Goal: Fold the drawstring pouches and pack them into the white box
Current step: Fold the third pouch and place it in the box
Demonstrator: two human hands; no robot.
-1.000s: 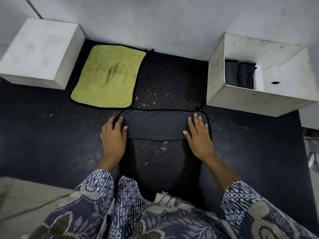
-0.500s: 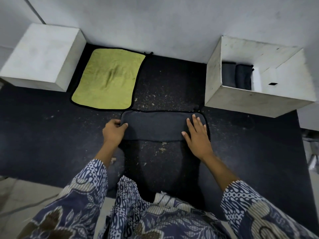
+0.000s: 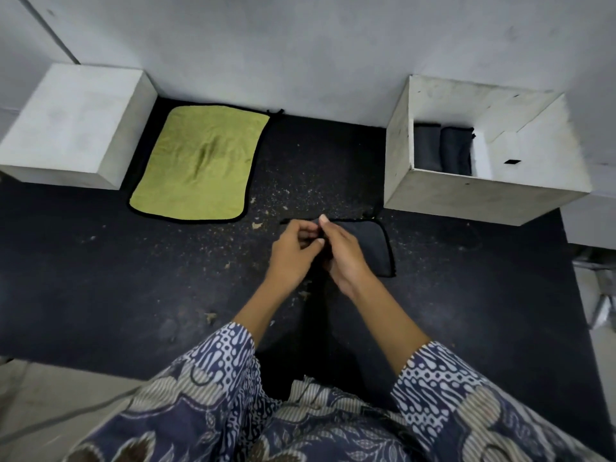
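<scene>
A dark grey drawstring pouch point(image 3: 371, 245) lies folded over on the black mat, just left of the white box. My left hand point(image 3: 293, 253) pinches the pouch's folded-over left edge and has brought it to the middle. My right hand point(image 3: 343, 253) meets it there, fingers curled on the same edge, and covers much of the pouch. The open white box point(image 3: 466, 191) stands at the right with two folded dark pouches point(image 3: 443, 148) upright inside. A yellow-green pouch point(image 3: 200, 165) with black trim lies flat at the back left.
A closed white block point(image 3: 73, 125) stands at the far left against the wall. The black mat point(image 3: 133, 278) is speckled with crumbs. A metal object point(image 3: 600, 295) sits at the right edge. My patterned sleeves fill the bottom.
My left hand gripped the pouch's left end and carried it rightward over the pouch, halving its length. My right hand lifted from pressing the right end and met the left at the middle.
</scene>
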